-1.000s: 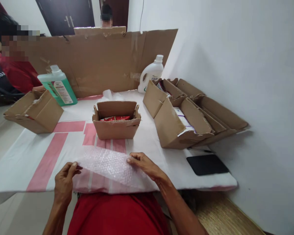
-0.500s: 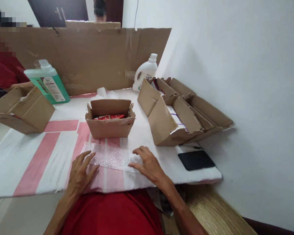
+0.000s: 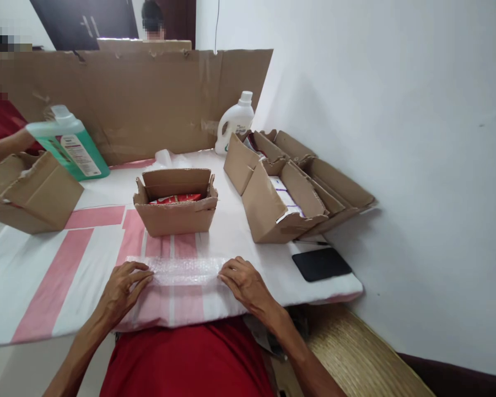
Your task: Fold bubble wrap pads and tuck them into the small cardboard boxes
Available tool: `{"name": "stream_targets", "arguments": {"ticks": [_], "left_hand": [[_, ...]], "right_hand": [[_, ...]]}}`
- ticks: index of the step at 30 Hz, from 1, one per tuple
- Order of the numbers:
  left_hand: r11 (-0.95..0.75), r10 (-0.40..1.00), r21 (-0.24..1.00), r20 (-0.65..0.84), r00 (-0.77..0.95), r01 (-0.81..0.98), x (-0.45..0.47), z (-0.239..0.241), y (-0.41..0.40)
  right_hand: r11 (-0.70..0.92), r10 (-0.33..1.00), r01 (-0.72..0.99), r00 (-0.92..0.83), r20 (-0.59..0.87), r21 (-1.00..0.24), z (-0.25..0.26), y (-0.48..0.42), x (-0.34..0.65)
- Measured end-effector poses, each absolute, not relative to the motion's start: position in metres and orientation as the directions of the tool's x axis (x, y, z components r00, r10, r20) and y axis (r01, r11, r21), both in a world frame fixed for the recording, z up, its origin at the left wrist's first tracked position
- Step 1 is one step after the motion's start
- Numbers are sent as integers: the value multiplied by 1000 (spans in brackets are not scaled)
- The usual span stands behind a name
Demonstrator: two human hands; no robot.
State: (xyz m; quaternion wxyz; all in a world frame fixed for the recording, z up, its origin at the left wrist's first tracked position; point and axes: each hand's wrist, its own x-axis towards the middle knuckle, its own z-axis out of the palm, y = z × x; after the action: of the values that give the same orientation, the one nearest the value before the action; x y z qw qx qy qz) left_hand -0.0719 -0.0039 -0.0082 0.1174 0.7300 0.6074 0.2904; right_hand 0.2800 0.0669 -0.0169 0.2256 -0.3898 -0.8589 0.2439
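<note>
A strip of clear bubble wrap (image 3: 186,271) stretches across the cloth near the table's front edge, between my two hands. My left hand (image 3: 126,284) pinches its left end, thumb and fingers closed on it. At the opposite end, the fingertips of my right hand (image 3: 242,281) are closed on the wrap's edge. Just beyond the strip stands an open cardboard box (image 3: 176,220) with a red packet (image 3: 177,198) inside.
Cardboard boxes (image 3: 268,215) holding white packs stand at right, by a black phone-like slab (image 3: 321,264). Another box (image 3: 45,193) and a green liquid bottle (image 3: 76,146) are at left. A white jug (image 3: 236,124) stands before a cardboard screen (image 3: 149,105); a person's arm (image 3: 8,144) shows far left.
Both hands have gone from spread fingers to pinching the bubble wrap's ends. The strip now lies straighter and looks narrower. The camera view has shifted slightly.
</note>
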Motion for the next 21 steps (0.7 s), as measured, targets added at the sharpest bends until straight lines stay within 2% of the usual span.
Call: {"name": "stream_targets", "arguments": {"ticks": [7, 9, 11, 15, 21], "left_hand": [[-120, 992, 682, 47, 120, 721, -82, 31, -11], [-109, 993, 673, 36, 115, 732, -79, 34, -9], [-149, 989, 649, 90, 119, 746, -70, 35, -8], [-251, 967, 613, 118, 227, 749, -46, 32, -5], [-154, 955, 692, -78, 285, 706, -41, 33, -4]], "right_hand": [[469, 758, 399, -640, 127, -788, 20, 78, 277], [416, 764, 384, -639, 88, -824, 25, 80, 274], [362, 774, 366, -630, 58, -857, 28, 80, 271], [370, 758, 353, -650, 58, -859, 27, 81, 267], [359, 762, 369, -646, 41, -857, 23, 82, 269]]}}
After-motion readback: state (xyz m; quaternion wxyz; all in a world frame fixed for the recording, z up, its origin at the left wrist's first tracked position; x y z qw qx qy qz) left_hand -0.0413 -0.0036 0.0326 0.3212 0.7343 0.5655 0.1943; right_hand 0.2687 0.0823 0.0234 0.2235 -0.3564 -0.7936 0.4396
